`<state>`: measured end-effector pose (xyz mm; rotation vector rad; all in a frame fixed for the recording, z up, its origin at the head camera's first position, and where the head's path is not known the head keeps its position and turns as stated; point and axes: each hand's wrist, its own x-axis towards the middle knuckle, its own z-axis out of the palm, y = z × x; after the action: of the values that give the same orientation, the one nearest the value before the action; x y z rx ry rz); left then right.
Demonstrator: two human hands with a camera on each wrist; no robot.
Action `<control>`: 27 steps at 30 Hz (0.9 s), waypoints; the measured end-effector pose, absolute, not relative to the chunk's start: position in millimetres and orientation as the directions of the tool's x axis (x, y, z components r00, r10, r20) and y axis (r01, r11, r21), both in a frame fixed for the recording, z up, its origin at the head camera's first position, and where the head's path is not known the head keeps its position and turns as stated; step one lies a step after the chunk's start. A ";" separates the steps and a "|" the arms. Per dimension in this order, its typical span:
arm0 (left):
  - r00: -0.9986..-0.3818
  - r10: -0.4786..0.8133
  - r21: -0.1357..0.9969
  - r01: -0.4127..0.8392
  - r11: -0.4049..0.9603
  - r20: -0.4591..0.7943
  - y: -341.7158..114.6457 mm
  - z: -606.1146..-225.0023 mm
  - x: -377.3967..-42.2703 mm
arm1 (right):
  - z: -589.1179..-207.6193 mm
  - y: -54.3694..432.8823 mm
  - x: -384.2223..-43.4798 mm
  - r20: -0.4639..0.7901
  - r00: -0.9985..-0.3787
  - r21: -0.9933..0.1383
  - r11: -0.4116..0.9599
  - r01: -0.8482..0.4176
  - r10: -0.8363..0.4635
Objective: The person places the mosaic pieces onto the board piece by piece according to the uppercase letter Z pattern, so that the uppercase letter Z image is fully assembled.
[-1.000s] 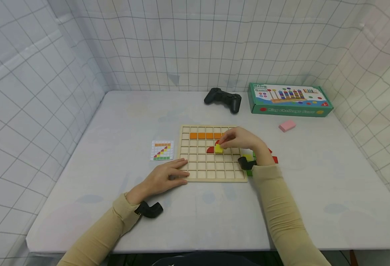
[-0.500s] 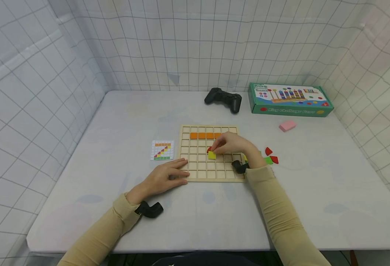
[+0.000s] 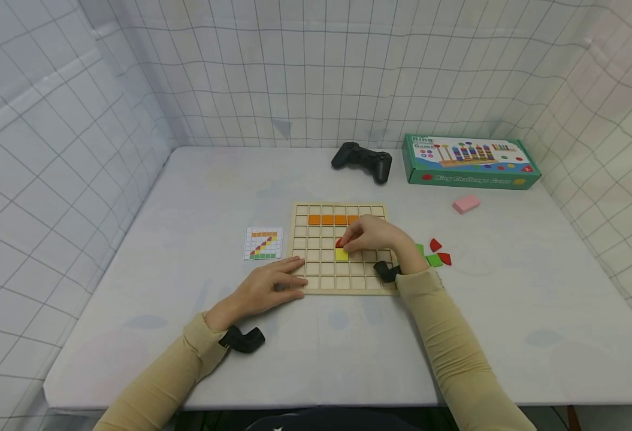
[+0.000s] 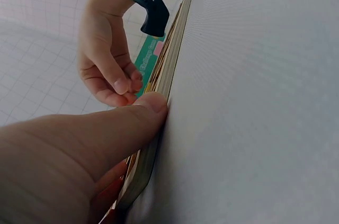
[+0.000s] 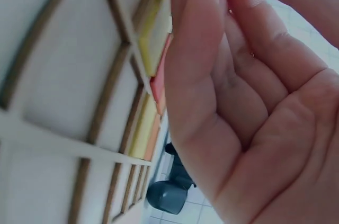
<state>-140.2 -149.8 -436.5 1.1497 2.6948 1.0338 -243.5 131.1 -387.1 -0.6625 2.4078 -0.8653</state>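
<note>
A wooden grid board [image 3: 348,292] lies on the table, with a row of orange tiles [image 3: 327,220] in its upper part. My right hand [image 3: 372,234] is over the board, thumb and fingertips at the edge of a yellow square tile [image 3: 341,254]. In the right wrist view that yellow tile [image 5: 155,30] looks slightly tilted at its cell; the fingertips are partly cut off. A red piece [image 3: 339,243] shows just above it, and another yellow tile [image 5: 142,128] sits in the grid. My left hand [image 3: 266,286] rests on the board's lower left edge, its thumb [image 4: 151,105] against the rim.
A printed pattern card [image 3: 263,243] lies left of the board. Loose red pieces [image 3: 436,245] and green tiles [image 3: 434,260] are at its right. Behind stand a black game controller [image 3: 362,161], a green game box [image 3: 472,161] and a pink block [image 3: 466,204].
My right hand has moved left and slightly down with the yellow tile, which has come down to a cell below and left of its earlier place. The left hand has stayed still.
</note>
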 end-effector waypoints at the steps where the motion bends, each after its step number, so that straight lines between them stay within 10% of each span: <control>1: -0.725 0.654 0.589 0.631 0.505 0.216 -149.8 -436.5 -140.3 | -385.7 132.1 -243.4 -0.283 -0.764 -0.679 0.684 -0.267 -0.580; 27: -0.721 0.655 0.581 0.639 0.505 0.224 -149.4 -436.3 -139.8 | -345.8 246.3 -233.9 -0.141 -0.918 -0.808 0.579 -0.111 -0.372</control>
<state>-139.8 -149.4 -436.3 1.1626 2.7033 1.0262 -233.9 246.3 -345.8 -0.3962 2.5180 -1.2574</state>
